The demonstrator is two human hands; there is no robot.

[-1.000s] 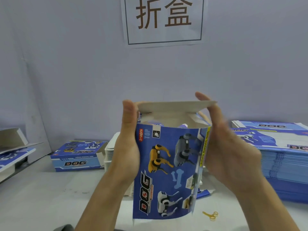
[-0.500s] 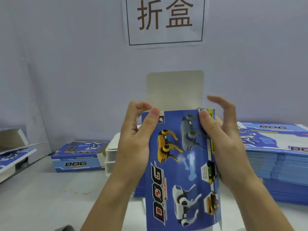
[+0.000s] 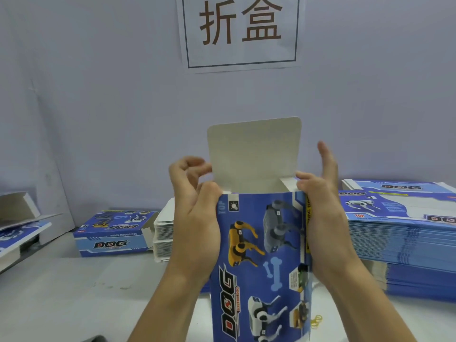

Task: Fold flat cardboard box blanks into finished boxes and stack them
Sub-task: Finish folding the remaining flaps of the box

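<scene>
Both hands (image 3: pixel 197 213) (image 3: pixel 320 208) clamp the box (image 3: pixel 261 255) sides below its raised lid flap (image 3: pixel 254 154) (thin card, light, creases easily).

A blue dog-printed box (image 3: pixel 261 255) is held upright, its grey top flap (image 3: pixel 254 154) raised; flat blanks (image 3: pixel 407 233) are stacked at the right.

The wall sign (image 3: pixel 241 30) reads "折盒"; the held box (image 3: pixel 261 262) shows "DOG" and "TOP"; the finished box (image 3: pixel 112 239) reads "DOG" and "FUNNY MOVING DOG"; the stack of blanks (image 3: pixel 404 218) shows "DOG" and "TOP".
</scene>
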